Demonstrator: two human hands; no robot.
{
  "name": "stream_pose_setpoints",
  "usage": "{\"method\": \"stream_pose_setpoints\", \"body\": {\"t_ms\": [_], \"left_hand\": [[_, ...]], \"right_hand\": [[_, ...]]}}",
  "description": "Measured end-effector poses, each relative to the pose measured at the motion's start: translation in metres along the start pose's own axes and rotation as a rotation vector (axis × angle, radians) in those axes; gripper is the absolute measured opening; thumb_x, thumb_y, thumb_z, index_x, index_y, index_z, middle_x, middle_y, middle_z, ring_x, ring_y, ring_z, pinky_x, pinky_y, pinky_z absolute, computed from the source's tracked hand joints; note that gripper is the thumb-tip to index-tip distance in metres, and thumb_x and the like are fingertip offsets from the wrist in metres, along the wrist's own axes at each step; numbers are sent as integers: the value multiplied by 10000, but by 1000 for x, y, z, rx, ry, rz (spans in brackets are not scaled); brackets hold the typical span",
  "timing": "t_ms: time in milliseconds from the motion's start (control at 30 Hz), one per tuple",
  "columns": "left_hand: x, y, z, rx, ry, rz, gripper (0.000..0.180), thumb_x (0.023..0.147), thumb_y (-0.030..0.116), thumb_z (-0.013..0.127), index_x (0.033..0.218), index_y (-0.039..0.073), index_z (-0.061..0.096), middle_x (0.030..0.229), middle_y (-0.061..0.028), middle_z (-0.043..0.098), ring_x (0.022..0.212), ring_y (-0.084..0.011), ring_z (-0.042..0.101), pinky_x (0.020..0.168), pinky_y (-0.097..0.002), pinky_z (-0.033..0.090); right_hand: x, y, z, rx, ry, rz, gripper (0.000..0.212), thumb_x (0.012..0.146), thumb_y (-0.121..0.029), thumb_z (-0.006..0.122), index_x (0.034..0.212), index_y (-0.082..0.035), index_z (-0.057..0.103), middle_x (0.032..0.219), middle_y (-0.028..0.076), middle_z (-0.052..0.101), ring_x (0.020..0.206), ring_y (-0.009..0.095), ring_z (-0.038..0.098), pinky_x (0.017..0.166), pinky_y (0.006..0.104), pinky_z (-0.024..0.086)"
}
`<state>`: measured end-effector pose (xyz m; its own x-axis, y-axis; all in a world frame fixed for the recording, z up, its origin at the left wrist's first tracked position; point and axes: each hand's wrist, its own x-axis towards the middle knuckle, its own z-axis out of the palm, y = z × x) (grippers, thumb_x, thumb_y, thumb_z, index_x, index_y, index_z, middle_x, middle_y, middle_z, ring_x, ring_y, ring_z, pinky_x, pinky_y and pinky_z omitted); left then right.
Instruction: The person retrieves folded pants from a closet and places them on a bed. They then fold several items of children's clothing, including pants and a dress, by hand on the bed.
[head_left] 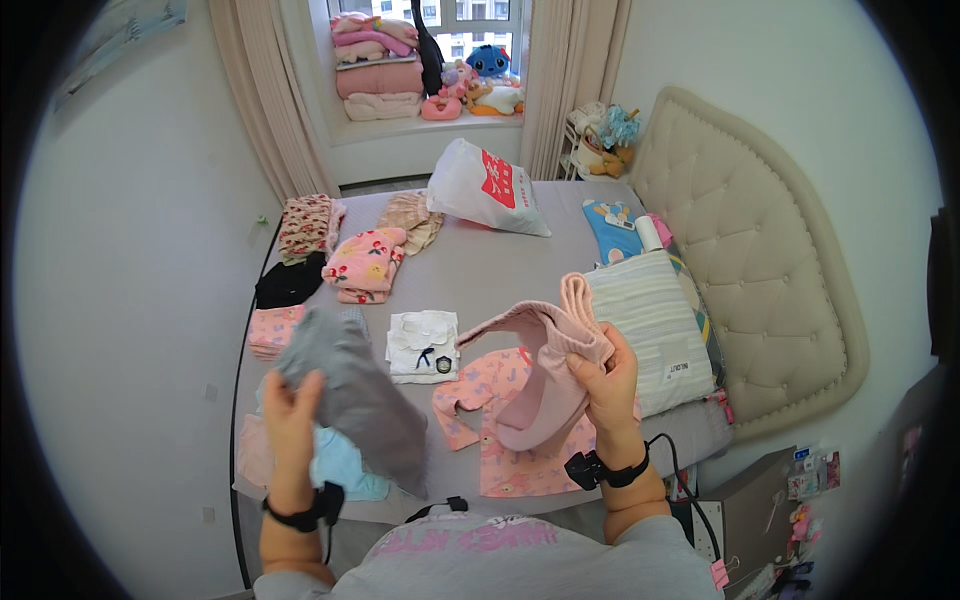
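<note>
My left hand (292,410) is closed on the upper corner of a grey cloth garment (365,400), which hangs down over the bed's near side and looks slightly blurred. In my right hand (608,385), thumb on top, is a bunched pink garment (545,410) with a loop of its band standing up above the fingers. Below it, a pink patterned long-sleeved top (500,465) lies spread on the bed, partly hidden. A folded white shirt (424,340) with a dark ribbon and badge lies between my hands, farther back. Pale blue cloth (345,470) shows beside the grey garment.
Folded clothes line the bed's left side, including a pink fruit-print pile (365,262) and black cloth (290,283). A white plastic bag (485,190) stands at the far end. Striped bedding (650,330) lies by the padded headboard (745,270). A cable (690,480) hangs from my right wrist.
</note>
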<state>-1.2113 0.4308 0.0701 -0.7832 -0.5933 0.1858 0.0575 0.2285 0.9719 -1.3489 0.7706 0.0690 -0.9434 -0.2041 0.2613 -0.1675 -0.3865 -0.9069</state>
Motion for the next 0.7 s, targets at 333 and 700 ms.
{"method": "stream_pose_setpoints", "body": {"t_ms": [333, 700], "left_hand": [[24, -46, 37, -633, -129, 10, 247, 907, 73, 586, 1136, -7, 540, 1055, -68, 625, 926, -114, 588, 840, -260, 461], [-40, -61, 61, -804, -322, -10, 380, 941, 24, 456, 1311, -18, 381, 1291, -109, 484, 1172, -172, 476, 1005, -311, 363]], "right_hand": [[-34, -91, 113, 173, -262, -43, 326, 754, -51, 667, 1055, 9, 559, 972, 43, 618, 855, 93, 591, 762, 228, 473], [-28, 8, 178, 383, -194, 200, 302, 871, -107, 593, 1142, 16, 544, 1017, 69, 627, 878, 147, 627, 769, 278, 522]]}}
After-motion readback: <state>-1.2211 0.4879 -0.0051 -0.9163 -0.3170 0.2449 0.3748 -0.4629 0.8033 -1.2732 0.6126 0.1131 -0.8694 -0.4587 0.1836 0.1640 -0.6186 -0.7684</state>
